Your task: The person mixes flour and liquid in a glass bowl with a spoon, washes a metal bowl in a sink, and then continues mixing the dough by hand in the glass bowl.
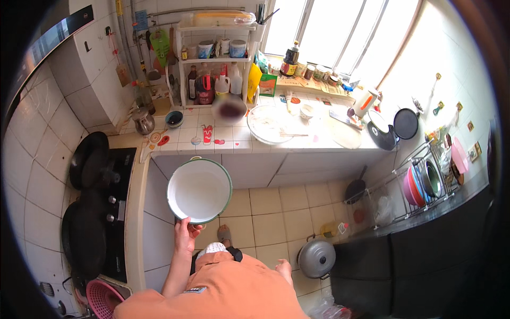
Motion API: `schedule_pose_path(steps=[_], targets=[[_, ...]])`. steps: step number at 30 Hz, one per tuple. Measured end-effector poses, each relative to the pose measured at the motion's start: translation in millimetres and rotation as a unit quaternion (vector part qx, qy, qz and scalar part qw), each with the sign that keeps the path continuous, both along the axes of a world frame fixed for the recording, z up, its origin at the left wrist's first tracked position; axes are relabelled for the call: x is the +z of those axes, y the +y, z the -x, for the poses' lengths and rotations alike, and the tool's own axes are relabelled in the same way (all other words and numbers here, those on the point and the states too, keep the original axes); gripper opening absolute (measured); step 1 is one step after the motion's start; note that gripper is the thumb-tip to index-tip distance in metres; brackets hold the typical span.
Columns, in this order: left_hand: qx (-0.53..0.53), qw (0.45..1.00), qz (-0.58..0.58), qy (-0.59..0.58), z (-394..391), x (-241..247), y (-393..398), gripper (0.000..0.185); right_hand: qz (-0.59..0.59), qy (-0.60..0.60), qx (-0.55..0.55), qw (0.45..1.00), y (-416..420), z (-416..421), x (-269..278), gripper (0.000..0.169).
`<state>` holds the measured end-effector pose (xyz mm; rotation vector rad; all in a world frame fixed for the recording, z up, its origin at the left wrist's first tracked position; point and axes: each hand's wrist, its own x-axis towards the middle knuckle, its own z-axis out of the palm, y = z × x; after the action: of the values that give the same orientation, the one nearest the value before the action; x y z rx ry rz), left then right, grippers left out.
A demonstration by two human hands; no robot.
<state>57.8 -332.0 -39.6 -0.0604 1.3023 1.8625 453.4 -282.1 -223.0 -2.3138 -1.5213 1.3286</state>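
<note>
My left hand (187,235) grips the near rim of a white enamel basin (199,191) with a green edge, beside its small handle. The basin is tilted so that its pale inside faces up, and it hangs over the floor in front of the counter. My right hand (284,267) hangs low at my right side, partly hidden by my orange top; I see nothing in it. Near it on the floor stands a lidded grey metal pot (317,259). A large white bowl (271,124) with chopsticks (294,134) across its rim rests on the tiled counter.
At the left is a gas stove (119,175) with dark pans. The counter (179,141) also bears a metal jug (143,121), a cutting board (343,129) with a cleaver and a bottle shelf (217,60). A wire dish rack (414,187) stands at the right, above a dark cabinet (366,271).
</note>
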Motion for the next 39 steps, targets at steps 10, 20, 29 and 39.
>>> schedule_pose_path(steps=[10,20,29,39], targets=[[-0.112,0.994,-0.017,-0.005,51.4,19.9,164.5,0.029,-0.223,0.162,0.044,0.96,170.6,105.4,70.4,0.024],[-0.103,0.992,-0.047,0.048,50.8,50.6,280.2,0.027,-0.228,0.388,-0.058,0.891,367.5,169.6,148.7,0.035],[-0.043,0.992,-0.025,0.112,36.4,54.2,348.5,0.025,-0.236,0.453,-0.102,0.854,487.5,190.6,161.4,0.049],[-0.004,0.989,-0.002,0.151,19.6,66.6,395.4,0.026,-0.422,0.239,0.21,0.849,529.1,202.6,170.6,0.016]])
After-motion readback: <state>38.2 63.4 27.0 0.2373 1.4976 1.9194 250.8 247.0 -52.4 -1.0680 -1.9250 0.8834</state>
